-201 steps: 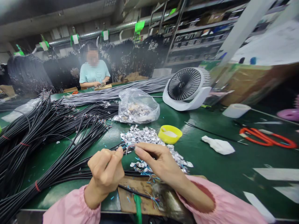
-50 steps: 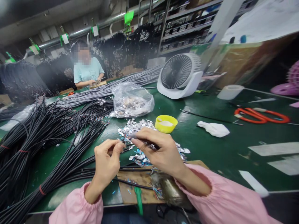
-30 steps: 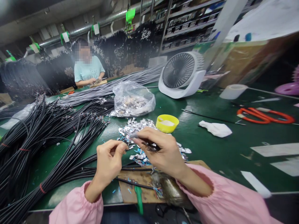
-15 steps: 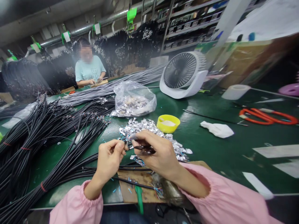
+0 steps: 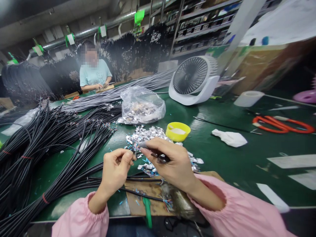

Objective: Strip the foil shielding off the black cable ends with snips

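Left hand (image 5: 115, 169): cable end (image 5: 134, 153) pinched.
Right hand (image 5: 176, 166): curled round dark tool (image 5: 163, 159).
Surface (image 5: 209, 158): strewn with foil scraps (image 5: 150, 132).
Shelves (image 5: 197, 32): loaded.

Dim, shadowy background, whitish haze over dark hanging bundles (image 5: 27, 82), brighter green tabletop (image 5: 212, 164) with pale glare, soft detail between left hand (image 5: 116, 169) and right hand (image 5: 174, 163), stretched, smeared right edge.
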`<move>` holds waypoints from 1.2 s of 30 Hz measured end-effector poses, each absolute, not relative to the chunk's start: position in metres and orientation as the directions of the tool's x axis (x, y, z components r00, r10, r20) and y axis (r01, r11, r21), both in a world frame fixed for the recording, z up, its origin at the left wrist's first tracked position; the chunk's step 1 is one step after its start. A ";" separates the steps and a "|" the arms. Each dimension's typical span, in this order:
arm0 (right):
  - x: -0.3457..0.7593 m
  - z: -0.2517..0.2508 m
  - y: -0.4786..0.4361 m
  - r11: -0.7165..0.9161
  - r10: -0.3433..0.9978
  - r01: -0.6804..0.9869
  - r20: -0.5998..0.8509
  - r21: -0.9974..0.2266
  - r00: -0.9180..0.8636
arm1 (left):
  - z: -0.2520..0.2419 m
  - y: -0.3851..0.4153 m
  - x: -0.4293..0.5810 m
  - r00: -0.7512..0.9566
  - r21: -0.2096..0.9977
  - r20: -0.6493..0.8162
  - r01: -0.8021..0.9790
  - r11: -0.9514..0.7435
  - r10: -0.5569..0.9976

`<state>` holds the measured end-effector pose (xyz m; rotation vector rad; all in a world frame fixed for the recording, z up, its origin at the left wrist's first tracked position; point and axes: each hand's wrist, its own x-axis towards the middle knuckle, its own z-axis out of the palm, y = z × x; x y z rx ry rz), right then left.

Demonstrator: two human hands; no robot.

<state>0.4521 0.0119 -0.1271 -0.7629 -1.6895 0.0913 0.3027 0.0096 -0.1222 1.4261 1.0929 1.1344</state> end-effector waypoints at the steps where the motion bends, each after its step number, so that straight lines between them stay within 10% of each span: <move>1: 0.452 -0.128 0.012 0.785 0.519 0.436 0.851 -0.441 -0.075 | -0.122 0.009 0.303 0.150 0.987 0.121 0.091 -0.135 0.981; 7: 0.452 -0.126 0.011 0.747 0.577 0.423 0.816 -0.513 -0.030 | -0.123 0.007 0.306 0.100 0.977 0.158 0.128 -0.170 0.982; 15: 0.449 -0.120 0.014 0.353 0.928 0.046 0.343 -0.934 -0.147 | -0.125 0.012 0.300 0.170 0.980 0.193 0.018 -0.198 0.966; 36: 0.451 -0.125 0.011 0.689 0.623 0.401 0.776 -0.604 0.098 | -0.118 0.011 0.299 0.127 0.976 0.126 0.165 -0.146 0.984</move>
